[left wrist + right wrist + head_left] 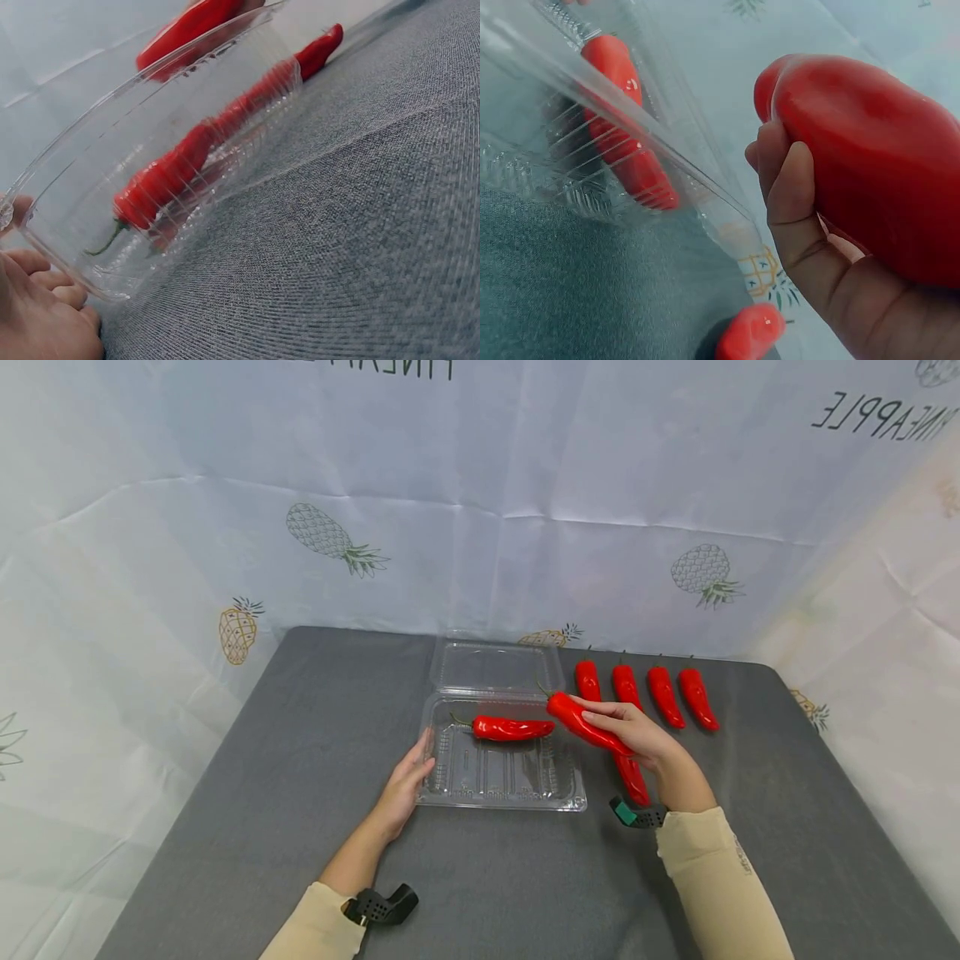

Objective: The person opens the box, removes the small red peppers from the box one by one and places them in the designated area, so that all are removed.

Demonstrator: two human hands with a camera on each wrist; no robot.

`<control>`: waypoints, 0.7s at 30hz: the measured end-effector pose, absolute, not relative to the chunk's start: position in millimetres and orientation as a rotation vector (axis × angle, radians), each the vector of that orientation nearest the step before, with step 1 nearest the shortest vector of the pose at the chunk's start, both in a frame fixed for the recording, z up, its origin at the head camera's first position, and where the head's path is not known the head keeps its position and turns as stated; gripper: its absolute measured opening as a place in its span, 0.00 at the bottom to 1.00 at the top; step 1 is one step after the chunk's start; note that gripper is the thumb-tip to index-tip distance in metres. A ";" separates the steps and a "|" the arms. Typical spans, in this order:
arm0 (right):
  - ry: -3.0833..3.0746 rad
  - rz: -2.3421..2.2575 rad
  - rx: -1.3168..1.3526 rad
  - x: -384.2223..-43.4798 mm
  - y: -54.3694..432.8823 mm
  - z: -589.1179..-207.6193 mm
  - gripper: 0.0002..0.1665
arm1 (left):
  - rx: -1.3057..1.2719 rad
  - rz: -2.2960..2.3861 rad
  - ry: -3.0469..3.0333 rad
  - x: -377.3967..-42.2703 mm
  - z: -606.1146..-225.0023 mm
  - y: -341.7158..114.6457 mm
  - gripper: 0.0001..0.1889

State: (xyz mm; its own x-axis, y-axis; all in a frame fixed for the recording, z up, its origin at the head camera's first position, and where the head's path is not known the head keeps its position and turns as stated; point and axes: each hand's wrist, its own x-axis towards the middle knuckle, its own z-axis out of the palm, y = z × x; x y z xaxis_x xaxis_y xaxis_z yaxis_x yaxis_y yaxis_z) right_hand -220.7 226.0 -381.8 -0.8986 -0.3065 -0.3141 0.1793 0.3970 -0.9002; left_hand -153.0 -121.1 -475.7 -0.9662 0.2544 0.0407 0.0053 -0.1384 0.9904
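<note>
A clear plastic clamshell container (pixel 501 802) lies with its lid (pixel 495 668) folded back. My left hand (pixel 405 789) grips its left rim, thumb and fingers about the edge. Inside, one red pepper (pixel 512 728) lies crosswise near the back, green stem to the left; the left wrist view shows this pepper (pixel 169 176) through the ridged wall. Above the container's right side, my right hand (pixel 626 727) holds another red pepper (pixel 585 722), stem end pointing up and left. In the right wrist view the thumb and fingertips (pixel 791 184) pinch this held pepper (pixel 862 142).
Several red peppers (pixel 663 697) stand in a row at the back right of the grey table (pixel 315 718). A further pepper (pixel 632 779) lies partly hidden under the right hand. A white curtain (pixel 465 452) with pineapple prints hangs behind the table.
</note>
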 end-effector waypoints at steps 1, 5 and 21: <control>2.231 -1.522 -0.100 -218.4 228.0 -381.9 0.33 | 0.296 2.229 1.943 -152.9 -475.8 -121.2 0.31; 2.255 -1.553 -0.086 -210.6 235.9 -381.8 0.33 | 0.295 2.226 1.939 -153.0 -476.3 -121.3 0.31; 2.249 -1.723 0.015 -190.6 270.0 -382.6 0.29 | 0.297 2.228 1.940 -152.5 -475.3 -121.3 0.31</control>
State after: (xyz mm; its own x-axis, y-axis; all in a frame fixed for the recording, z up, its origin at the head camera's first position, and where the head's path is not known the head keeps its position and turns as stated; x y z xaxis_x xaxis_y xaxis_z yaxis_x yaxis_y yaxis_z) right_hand -190.6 270.0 -382.6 -0.9526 -0.1765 -0.2478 0.1933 0.2778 -0.9410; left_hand -152.5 -121.3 -475.3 -0.9653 0.2588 0.0365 0.0005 -0.1377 0.9905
